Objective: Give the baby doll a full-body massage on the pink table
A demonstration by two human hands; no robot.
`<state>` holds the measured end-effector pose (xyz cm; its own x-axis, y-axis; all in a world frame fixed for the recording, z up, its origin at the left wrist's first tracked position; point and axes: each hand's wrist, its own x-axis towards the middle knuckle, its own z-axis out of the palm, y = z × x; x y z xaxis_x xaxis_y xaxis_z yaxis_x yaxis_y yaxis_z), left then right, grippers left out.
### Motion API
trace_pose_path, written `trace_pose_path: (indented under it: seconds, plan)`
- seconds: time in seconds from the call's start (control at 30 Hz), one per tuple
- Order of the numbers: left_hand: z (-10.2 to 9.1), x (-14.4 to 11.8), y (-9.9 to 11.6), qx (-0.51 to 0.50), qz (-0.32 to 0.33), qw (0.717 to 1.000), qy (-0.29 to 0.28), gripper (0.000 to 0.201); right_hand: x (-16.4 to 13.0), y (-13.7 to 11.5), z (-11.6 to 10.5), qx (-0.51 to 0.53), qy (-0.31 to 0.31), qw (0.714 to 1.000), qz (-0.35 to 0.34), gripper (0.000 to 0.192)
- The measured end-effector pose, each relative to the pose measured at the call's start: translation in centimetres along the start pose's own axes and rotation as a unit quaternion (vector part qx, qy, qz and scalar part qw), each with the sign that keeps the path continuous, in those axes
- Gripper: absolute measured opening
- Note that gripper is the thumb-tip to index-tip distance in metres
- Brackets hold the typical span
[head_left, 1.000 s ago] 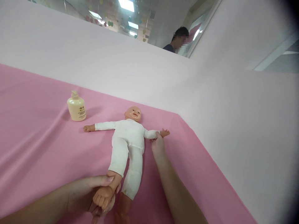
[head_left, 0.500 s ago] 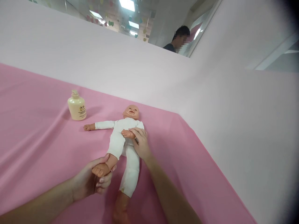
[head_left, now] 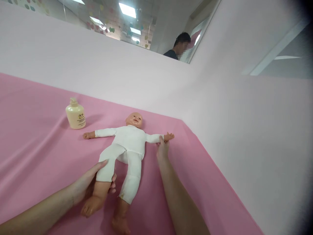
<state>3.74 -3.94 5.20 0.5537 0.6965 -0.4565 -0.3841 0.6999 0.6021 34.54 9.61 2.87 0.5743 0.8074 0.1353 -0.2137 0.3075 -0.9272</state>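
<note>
A baby doll (head_left: 127,143) in a white suit lies on its back on the pink cloth (head_left: 36,150), arms spread wide. My left hand (head_left: 84,184) grips the doll's lower leg on the left side, just above the bare foot. My right hand (head_left: 162,148) pinches the doll's wrist at the right, holding that arm stretched out on the cloth. The doll's other leg lies straight toward me.
A cream pump bottle (head_left: 75,115) stands on the cloth beyond the doll's left-side arm. A pale partition wall (head_left: 122,75) runs behind and along the right edge. Another person (head_left: 179,45) stands beyond the wall.
My right hand has carried the doll's arm from across its chest back out to the side. My left hand has slid from the foot up to the lower leg, which now lies lower.
</note>
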Motion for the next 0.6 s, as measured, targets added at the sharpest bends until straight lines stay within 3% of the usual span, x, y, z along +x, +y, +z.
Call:
trace_pose_path:
  seconds: [0.1,0.27,0.37,0.47,0.6]
  plan:
    - [-0.5,0.1,-0.1,0.026,0.012,0.999,0.038,0.044,1.1,0.6,-1.2,0.034,0.043,0.996,0.068,0.067]
    - [-0.4,0.2,-0.2,0.091,0.016,0.992,0.092,0.059,1.8,0.7,-1.6,0.052,0.069,0.993,0.081,0.058]
    - [0.1,0.2,0.1,0.109,0.074,0.981,0.145,0.067,1.7,0.5,-1.5,0.069,0.067,0.991,0.090,0.057]
    - [0.3,0.6,0.3,0.144,0.133,0.967,0.161,0.083,1.5,0.3,-1.5,0.075,0.061,0.991,0.092,0.055]
    - [-0.3,1.6,0.4,0.259,0.234,0.915,0.204,0.086,1.2,0.1,-1.5,0.089,0.057,0.991,0.085,0.051]
